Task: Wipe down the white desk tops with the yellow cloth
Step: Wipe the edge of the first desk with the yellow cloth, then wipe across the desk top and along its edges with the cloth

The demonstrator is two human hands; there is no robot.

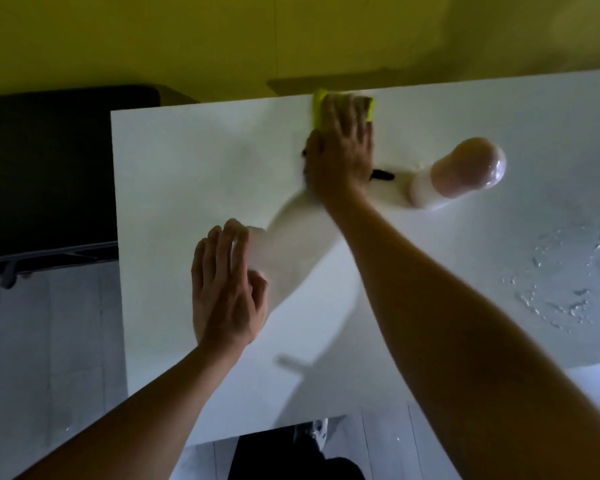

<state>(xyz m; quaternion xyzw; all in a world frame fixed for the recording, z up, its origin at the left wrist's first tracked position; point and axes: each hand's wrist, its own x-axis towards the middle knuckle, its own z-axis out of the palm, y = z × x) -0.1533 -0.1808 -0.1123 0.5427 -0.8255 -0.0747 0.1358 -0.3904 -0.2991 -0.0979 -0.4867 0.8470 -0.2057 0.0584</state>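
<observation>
The white desk top (174, 188) fills most of the view. My right hand (342, 147) lies flat with straight fingers on the yellow cloth (318, 105), pressing it onto the desk close to the far edge. Only the cloth's yellow edges show around the fingers. My left hand (224, 289) rests on the desk nearer to me, fingers straight and together, holding nothing. A short black thing (383, 174) sticks out from under my right wrist.
A pinkish bottle-like object (465, 171) stands on the desk right of my right hand. Water drops (568, 282) lie on the right part of the desk. A dark surface (49, 168) sits left of the desk, a yellow wall (187, 39) behind, pale floor below.
</observation>
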